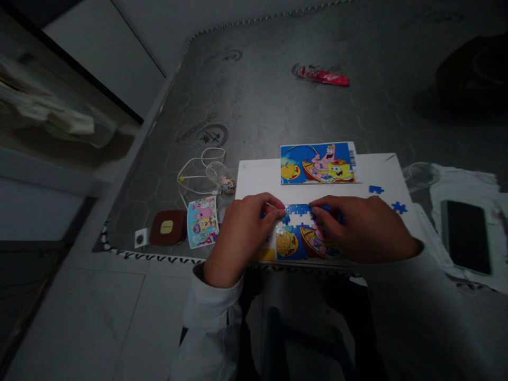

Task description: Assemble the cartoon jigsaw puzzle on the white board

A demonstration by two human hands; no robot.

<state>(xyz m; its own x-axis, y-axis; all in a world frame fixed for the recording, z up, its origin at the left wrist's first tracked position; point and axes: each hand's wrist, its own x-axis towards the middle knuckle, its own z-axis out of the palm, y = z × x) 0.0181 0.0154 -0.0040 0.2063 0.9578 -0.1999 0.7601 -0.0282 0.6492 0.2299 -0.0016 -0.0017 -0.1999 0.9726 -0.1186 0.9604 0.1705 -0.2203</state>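
A partly assembled cartoon jigsaw puzzle (288, 244) lies at the near edge of a white board (257, 180), with a white gap in its upper middle. My left hand (254, 219) is at the puzzle's left side, thumb and forefinger pinched at its upper left corner; what sits between them is too small to make out. On the right, my right hand (353, 225) bends over the puzzle, fingertips closed at its upper edge, and it hides the right part. Behind the puzzle lies a reference picture card (317, 164). Loose blue puzzle pieces (399, 207) rest on the board's right side.
Left of the board are a cartoon card (202, 222), a brown box (168, 227), a white cable (190, 161) and a clear cup (222, 180). To the right are a phone (466, 236) and another clear cup (423, 173). A red packet (323, 75) lies farther back.
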